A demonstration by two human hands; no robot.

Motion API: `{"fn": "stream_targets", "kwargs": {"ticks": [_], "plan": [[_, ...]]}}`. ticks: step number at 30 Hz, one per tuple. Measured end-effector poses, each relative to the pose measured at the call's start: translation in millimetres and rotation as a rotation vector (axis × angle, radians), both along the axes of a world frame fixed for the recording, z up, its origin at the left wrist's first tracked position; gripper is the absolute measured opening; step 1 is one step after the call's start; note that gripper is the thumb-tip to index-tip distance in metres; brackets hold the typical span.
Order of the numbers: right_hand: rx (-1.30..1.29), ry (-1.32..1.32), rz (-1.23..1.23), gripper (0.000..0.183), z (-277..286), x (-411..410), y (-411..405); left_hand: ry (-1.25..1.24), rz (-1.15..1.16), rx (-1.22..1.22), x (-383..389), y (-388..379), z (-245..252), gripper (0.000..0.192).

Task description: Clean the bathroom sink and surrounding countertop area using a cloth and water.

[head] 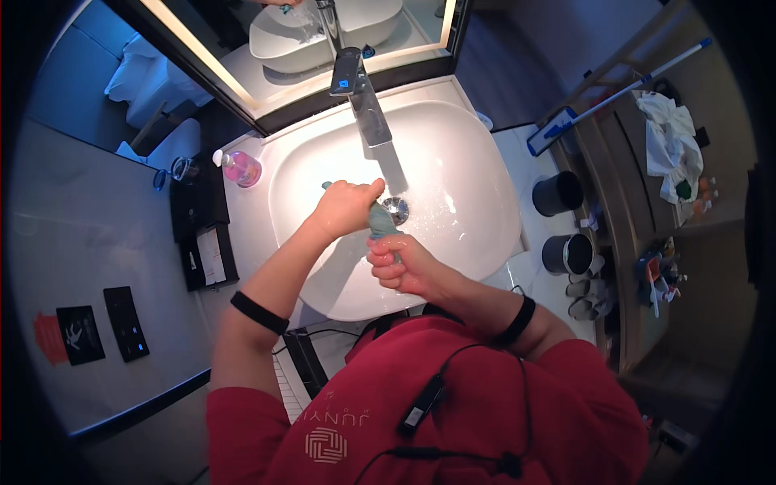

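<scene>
A twisted green-blue cloth [382, 222] stretches between my two hands above a white washbasin [461, 182]. My left hand [348, 206] grips one end, with a small tip of cloth showing past its far side. Closed around the other end is my right hand [400, 264], nearer my body, its skin wet. Just beyond the cloth lies the chrome drain [396, 210]. A chrome faucet [370, 109] reaches over the basin from the back; I see no water running from its spout.
A pump bottle of pink liquid [242, 168] stands left of the basin. Below it is a black tray [227, 254] with packets. A lit mirror [242, 91] rises behind. To the right are two black bins [558, 194], slippers [585, 297] and a flat mop [551, 131].
</scene>
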State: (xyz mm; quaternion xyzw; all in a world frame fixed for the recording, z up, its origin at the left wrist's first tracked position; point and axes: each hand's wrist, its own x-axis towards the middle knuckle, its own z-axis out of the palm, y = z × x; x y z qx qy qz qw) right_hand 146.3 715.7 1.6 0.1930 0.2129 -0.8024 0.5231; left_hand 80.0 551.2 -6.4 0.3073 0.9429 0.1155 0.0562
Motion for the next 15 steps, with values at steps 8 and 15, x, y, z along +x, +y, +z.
{"fn": "stream_targets", "kwargs": {"ticks": [8,15], "plan": [[-0.461,-0.417,-0.309,0.009,7,6,-23,-0.332,0.925,0.948,66,70,-31,0.015],[-0.511,-0.534,-0.469,0.02,-22,-21,-41,0.265,0.769,1.134,86,47,-109,0.007]]}}
